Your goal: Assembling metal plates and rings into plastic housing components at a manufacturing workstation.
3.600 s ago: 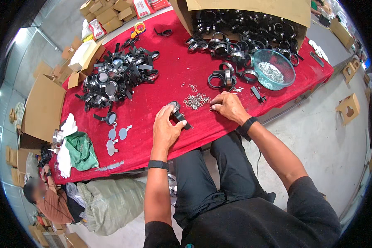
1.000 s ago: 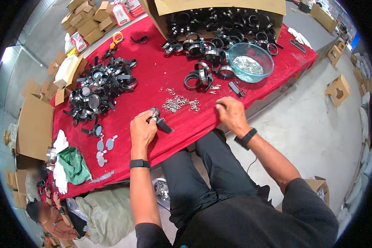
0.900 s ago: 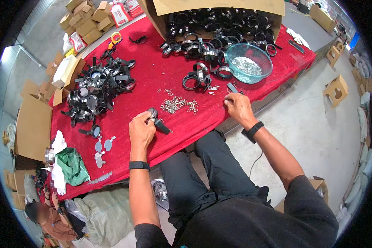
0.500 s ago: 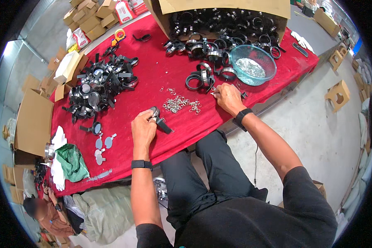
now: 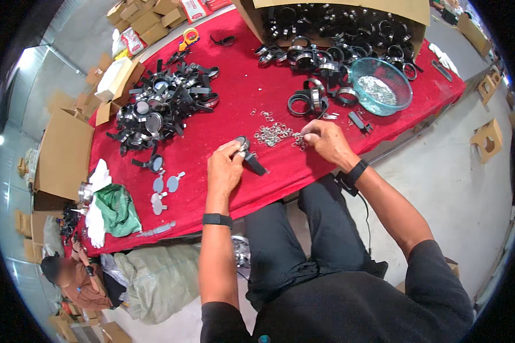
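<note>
My left hand (image 5: 224,167) is closed round a black ring clamp (image 5: 253,162) with a silver round part and a flat black tab pointing toward the near edge. The fingers partly cover it. My right hand (image 5: 331,143) has its thumb and fingertips pinched together at the right side of a heap of small bent metal clips (image 5: 272,134). What sits between those fingertips is too small to make out. Beyond the right hand lie a few thin metal pins (image 5: 331,116), a black bracket-like part (image 5: 359,121) and a small group of black and silver ring clamps (image 5: 310,103).
A teal plastic basket (image 5: 407,94) holds shiny small parts. Behind it, an open carton (image 5: 349,3) spills ring clamps. A large pile of clamps (image 5: 163,103) covers the red cloth's left; grey discs (image 5: 158,184) and a green bag (image 5: 117,211) lie nearer. Another person (image 5: 86,286) is at lower left.
My right hand has moved left and nearer, from beside the ring clamps to the clip heap. The left hand keeps its hold on the clamp. The whole view has shifted.
</note>
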The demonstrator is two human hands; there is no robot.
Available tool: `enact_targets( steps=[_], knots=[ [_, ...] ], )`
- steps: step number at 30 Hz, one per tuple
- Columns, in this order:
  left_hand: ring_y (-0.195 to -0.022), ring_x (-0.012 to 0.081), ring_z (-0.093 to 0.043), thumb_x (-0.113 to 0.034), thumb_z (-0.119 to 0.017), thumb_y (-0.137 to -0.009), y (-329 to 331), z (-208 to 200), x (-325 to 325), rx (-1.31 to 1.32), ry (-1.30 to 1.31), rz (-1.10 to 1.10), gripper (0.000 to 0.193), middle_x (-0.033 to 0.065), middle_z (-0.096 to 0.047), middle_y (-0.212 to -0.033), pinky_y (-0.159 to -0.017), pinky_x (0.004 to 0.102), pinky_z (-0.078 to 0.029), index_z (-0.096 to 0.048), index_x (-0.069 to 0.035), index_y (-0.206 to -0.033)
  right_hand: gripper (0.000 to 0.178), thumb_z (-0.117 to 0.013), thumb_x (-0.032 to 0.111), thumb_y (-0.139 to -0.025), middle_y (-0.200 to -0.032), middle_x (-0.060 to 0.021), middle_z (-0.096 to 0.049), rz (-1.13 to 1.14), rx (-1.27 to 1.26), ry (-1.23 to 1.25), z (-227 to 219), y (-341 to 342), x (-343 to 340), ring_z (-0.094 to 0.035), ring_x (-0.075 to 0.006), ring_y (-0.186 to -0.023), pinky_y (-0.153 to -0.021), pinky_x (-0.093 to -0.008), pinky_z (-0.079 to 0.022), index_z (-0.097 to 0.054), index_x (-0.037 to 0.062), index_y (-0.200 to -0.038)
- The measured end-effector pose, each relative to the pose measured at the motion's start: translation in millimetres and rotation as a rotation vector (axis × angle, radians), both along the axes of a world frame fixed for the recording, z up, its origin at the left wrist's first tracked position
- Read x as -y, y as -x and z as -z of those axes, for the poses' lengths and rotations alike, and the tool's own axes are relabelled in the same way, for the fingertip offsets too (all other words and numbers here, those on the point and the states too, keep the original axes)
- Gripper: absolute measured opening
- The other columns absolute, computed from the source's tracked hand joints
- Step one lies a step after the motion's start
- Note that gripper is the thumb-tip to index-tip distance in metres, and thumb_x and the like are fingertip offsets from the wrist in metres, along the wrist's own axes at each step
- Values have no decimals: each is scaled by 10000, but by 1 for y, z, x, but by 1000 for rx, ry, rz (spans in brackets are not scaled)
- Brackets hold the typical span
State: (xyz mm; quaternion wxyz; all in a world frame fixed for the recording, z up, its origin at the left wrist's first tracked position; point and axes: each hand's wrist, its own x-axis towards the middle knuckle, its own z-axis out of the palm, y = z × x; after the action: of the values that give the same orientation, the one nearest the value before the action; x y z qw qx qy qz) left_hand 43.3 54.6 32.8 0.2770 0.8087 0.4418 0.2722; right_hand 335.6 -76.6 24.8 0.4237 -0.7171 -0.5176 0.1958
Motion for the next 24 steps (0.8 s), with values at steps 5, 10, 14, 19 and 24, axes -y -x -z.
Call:
enact_targets(
  steps=[5,10,14,19,24],
  knots=[
    [-1281,338,-741,-78,-719,-954,-10,-9,6,-46,5,-12,348,223,-772,-1357,-1159,391,-534,-798,25,-1277,211,-702,42,-949,-1130,-206,-806,-234,-212,-107,6,61,-41,-766,-343,-1120,-1023,-444,-588,-834,31,-1113],
    [-1277,351,-742,-66,-709,-955,-13,-11,5,-82,4,-50,350,245,-769,-1348,-1158,394,-531,-798,23,-1282,231,-698,40,-943,-1046,-201,-822,-247,-452,-87,19,95,-74,-799,-315,-990,-920,-434,-620,-827,-1,-1130],
    [-1272,355,-743,-40,-709,-951,-11,-8,4,-95,-12,-42,349,248,-770,-1344,-1150,394,-535,-794,30,-1282,237,-717,73,-936,-1000,-213,-820,-245,-447,-102,33,99,-85,-802,-298,-921,-854,-429,-623,-826,-7,-1131],
    [-1266,346,-746,-1,-711,-944,-9,-4,4,-70,-32,-42,352,245,-773,-1338,-1141,394,-542,-789,39,-1285,221,-716,75,-929,-970,-198,-819,-284,-498,-61,41,98,-90,-792,-295,-873,-822,-427,-617,-829,-7,-1099],
    [-1265,342,-747,0,-710,-948,-10,-8,6,-61,-7,-45,357,246,-773,-1335,-1138,392,-544,-783,41,-1296,162,-704,17,-987,-929,-105,-802,-341,-482,-17,32,93,-90,-753,-168,-843,-778,-352,-611,-800,-37,-1106]
  ],
)
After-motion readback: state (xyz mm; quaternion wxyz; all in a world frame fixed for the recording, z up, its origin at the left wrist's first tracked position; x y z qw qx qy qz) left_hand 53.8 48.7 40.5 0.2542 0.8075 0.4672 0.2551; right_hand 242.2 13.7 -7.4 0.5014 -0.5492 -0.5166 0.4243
